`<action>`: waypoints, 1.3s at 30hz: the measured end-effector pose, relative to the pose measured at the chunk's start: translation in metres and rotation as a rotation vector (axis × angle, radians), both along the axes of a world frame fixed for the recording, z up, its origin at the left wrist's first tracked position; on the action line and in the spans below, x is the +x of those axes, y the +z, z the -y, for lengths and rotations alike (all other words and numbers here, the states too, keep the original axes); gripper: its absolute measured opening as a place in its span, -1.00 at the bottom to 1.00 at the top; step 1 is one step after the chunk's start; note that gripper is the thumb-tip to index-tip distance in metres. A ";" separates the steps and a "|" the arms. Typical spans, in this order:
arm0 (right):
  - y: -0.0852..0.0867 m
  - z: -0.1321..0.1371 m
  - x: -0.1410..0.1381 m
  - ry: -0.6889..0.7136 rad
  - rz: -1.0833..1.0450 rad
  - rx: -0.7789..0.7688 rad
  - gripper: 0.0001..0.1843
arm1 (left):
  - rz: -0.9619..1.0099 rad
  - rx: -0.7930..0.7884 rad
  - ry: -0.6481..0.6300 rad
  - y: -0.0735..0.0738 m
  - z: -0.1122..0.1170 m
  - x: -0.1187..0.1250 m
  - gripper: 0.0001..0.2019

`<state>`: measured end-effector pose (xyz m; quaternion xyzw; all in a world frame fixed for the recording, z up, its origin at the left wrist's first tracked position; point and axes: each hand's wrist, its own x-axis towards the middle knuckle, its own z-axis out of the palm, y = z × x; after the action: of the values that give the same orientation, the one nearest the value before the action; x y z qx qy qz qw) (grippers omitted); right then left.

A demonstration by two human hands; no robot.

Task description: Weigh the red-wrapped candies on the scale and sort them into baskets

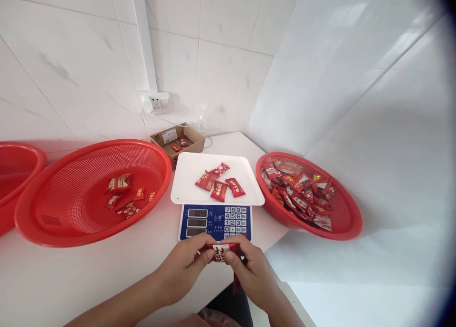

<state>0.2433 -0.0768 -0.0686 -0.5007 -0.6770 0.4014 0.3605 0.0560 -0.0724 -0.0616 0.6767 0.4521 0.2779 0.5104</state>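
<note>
My left hand (185, 265) and my right hand (249, 270) meet just in front of the scale, both pinching one red and white candy packet (220, 252) between their fingertips. The blue electronic scale (214, 221) carries a white tray (192, 175) with several red wrapped candies (218, 183) on it. A red mesh basket (347, 222) on the right holds a heap of wrapped candies. A larger red mesh basket (71, 194) on the left holds a few candies (123, 194).
Another red basin (14, 170) sits at the far left edge. A small cardboard box (190, 141) with a few candies stands behind the scale, beside a clear plastic bottle (201, 120). A wall socket (158, 102) hangs above. The white counter ends at the corner walls.
</note>
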 end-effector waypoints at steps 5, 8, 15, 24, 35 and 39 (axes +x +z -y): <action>-0.002 -0.001 -0.001 -0.044 0.022 -0.038 -0.73 | 0.023 -0.084 -0.003 -0.004 -0.001 0.006 -0.82; -0.008 -0.004 -0.002 -0.075 -0.039 -0.035 -0.70 | -0.001 -0.025 0.023 -0.002 -0.009 0.007 -0.83; -0.027 -0.012 0.007 -0.304 -0.345 -0.218 -0.48 | -0.233 0.324 0.261 0.020 -0.075 0.011 -0.78; -0.023 -0.008 0.017 -0.327 -0.374 -0.174 -0.50 | -0.328 0.492 0.304 0.035 -0.130 0.030 -0.71; -0.020 -0.002 -0.010 -0.359 -0.447 -0.032 -0.58 | -0.051 0.005 -0.162 -0.009 0.007 0.038 -0.67; -0.021 0.003 -0.017 -0.304 -0.432 -0.080 -0.57 | 0.091 -0.033 -0.106 -0.015 0.005 0.030 -0.85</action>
<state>0.2260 -0.0798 -0.0897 -0.5132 -0.4848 0.4666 0.5328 0.0864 -0.0772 -0.0762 0.6776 0.3966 0.2736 0.5557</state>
